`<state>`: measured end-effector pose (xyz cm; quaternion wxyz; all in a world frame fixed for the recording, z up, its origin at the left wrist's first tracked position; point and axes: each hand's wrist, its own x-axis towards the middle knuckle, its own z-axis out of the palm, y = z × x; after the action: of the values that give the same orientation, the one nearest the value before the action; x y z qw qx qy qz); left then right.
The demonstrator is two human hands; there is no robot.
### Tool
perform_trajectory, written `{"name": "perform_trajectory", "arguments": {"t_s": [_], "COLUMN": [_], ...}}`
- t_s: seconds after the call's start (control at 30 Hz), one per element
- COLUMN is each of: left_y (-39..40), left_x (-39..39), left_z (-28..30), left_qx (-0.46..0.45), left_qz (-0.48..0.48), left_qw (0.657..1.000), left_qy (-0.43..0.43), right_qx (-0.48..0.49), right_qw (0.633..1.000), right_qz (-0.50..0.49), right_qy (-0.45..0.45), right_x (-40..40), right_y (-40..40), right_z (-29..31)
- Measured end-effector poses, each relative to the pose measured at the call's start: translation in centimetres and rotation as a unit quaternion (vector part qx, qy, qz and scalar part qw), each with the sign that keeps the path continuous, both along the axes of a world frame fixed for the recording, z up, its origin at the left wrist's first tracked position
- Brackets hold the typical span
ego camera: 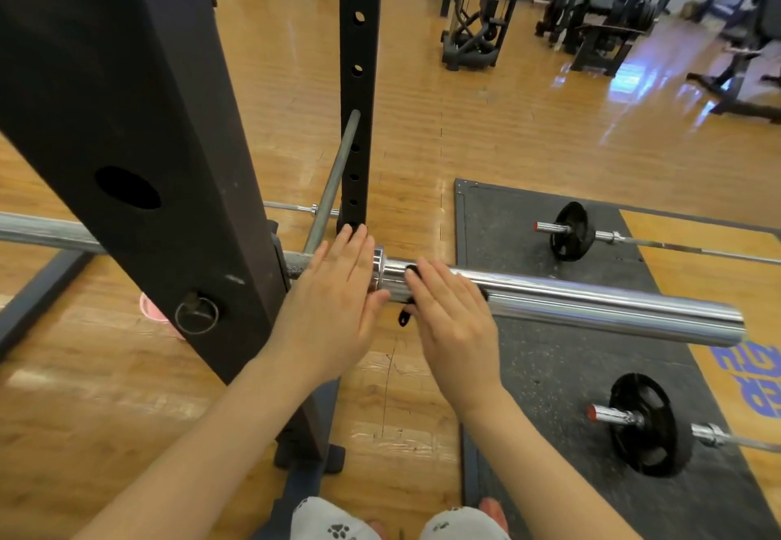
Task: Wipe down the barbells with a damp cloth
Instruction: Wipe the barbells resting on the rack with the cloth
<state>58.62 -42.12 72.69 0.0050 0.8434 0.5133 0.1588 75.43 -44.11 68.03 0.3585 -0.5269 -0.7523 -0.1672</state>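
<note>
Two knees in pale paw-print trousers (334, 524) sit at the bottom edge, with bare forearms reaching up from them; the left hand (334, 307) lies flat with straight fingers over the barbell (591, 307) where its collar meets the rack, holding nothing; the right hand (454, 319), just beside it, presses straight fingers down on a dark cloth (408, 315) laid over the chrome sleeve, a scrap of which hangs below the bar between the two hands. The sleeve runs out past the right hand to a bare end; the knurled shaft passes behind the left hand and through the black rack upright (139, 138); a second holed upright (359, 74) stands beyond the left hand, with a thin grey bar (334, 184) leaning against it.

Under the hands lies glossy wooden floor (507, 125), catching window light; beneath and beyond the right hand a dark rubber mat (549, 370) carries two more barbells, each with one black plate (570, 231) (651, 423). Something pink (150, 307) shows on the floor behind the rack, near the left hand. Well beyond both hands, black gym machines (477, 19) and benches line a pale wall.
</note>
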Motion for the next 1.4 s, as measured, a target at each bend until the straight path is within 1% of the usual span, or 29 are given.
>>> {"name": "perform_trajectory", "arguments": {"t_s": [0.07,0.13,0.3,0.43,0.5,0.6,0.7,0.8,0.93,1.03,1.17,1.23,1.3,1.33,1.4], "left_y": [-1.3,-2.4,-1.5,0.7,1.6,0.9,-0.9,-1.8,-1.6,-1.2,-0.1,0.2,0.2,0.0,-0.6], "left_x": [0.0,0.2,0.6,1.5,1.5,0.8,-0.3,-0.5,-0.1,-0.4,-1.1,-0.8,-0.4,-0.3,-0.2], "left_z": [-0.8,-1.8,-2.2,0.5,0.8,0.4,-1.5,-2.5,-2.3,-1.9,-1.6,-1.4,-1.4,-1.4,-1.4], "left_qx": [0.033,0.038,0.031,0.011,-0.004,0.002,0.024,0.026,0.042,0.044,0.033,0.024,0.01,0.008,0.009], "left_qz": [0.001,0.003,0.011,0.018,0.015,0.007,0.024,0.033,0.034,0.019,0.01,0.01,0.021,0.028,0.042], "left_qw": [0.999,0.999,0.998,0.998,0.998,1.0,0.999,0.999,0.999,0.999,0.999,0.999,0.999,0.998,0.998], "left_qy": [0.025,0.036,0.05,0.056,0.067,0.029,0.003,0.004,0.009,-0.004,-0.027,-0.033,-0.042,-0.046,-0.052], "right_qx": [0.015,0.018,0.0,-0.028,-0.044,-0.049,-0.036,-0.03,-0.07,-0.085,-0.053,-0.07,-0.113,-0.134,-0.155], "right_qw": [0.999,0.998,0.995,0.997,0.998,0.999,0.996,0.993,0.997,0.996,0.998,0.995,0.989,0.987,0.986], "right_qz": [-0.033,-0.056,-0.073,-0.057,-0.04,-0.016,-0.063,-0.09,-0.033,0.005,-0.039,-0.054,-0.04,-0.025,-0.011], "right_qy": [0.013,0.038,0.072,0.05,0.033,0.009,0.051,0.072,0.011,-0.013,0.005,0.036,0.081,0.088,0.057], "right_x": [2.0,3.0,1.4,-0.7,-1.4,-0.1,1.8,0.6,-3.0,-2.0,0.1,-0.9,-2.2,-2.7,-2.8], "right_y": [-0.7,-1.0,-0.6,0.5,0.5,-0.2,-1.0,-0.3,0.6,0.5,0.3,1.0,1.8,2.1,1.8], "right_z": [-0.1,0.1,0.8,1.8,1.6,1.0,1.1,1.7,1.4,1.5,2.7,3.6,4.4,4.4,3.8]}}
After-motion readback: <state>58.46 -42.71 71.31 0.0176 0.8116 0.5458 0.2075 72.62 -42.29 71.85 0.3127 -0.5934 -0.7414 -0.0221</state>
